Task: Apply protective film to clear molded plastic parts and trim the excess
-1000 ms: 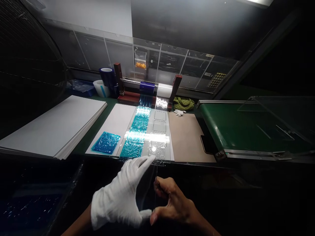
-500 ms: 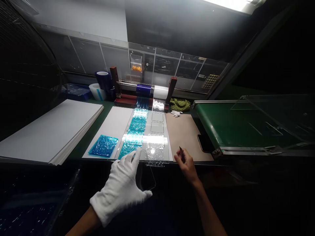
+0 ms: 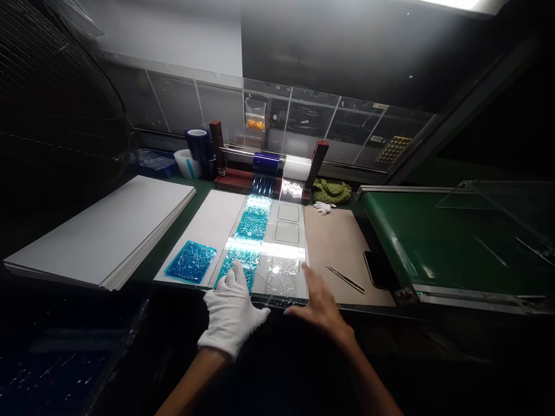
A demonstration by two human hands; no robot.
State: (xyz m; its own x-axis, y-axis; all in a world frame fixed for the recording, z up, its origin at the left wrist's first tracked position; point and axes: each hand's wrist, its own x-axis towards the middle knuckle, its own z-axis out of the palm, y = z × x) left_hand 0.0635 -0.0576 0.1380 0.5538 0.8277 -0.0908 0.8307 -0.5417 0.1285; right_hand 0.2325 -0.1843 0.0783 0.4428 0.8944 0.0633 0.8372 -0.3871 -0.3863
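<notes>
My left hand (image 3: pixel 232 312), in a white glove, is at the table's front edge over the end of the blue film strip (image 3: pixel 249 231). Its thumb and fingers are spread around a thin clear panel, of which only faint edge lines show beside the glove. Bare and slightly blurred, my right hand (image 3: pixel 321 303) has its fingers apart beside the clear film strip (image 3: pixel 281 280) and holds nothing. Dark tweezers (image 3: pixel 346 279) lie on the brown sheet (image 3: pixel 329 237), right of that hand. Outlined rounded rectangles (image 3: pixel 287 233) show along the clear strip.
A blue film square (image 3: pixel 191 262) lies on white paper at left, beside a thick paper stack (image 3: pixel 113 225). A stand behind holds a blue roll (image 3: pixel 266 163) and a clear roll (image 3: pixel 297 167). At right are a phone (image 3: pixel 375 268) and a green conveyor belt (image 3: pixel 433 242).
The tweezers have left my right hand and now lie on the brown sheet. That hand has opened and moved toward my left hand. The view has shifted a little.
</notes>
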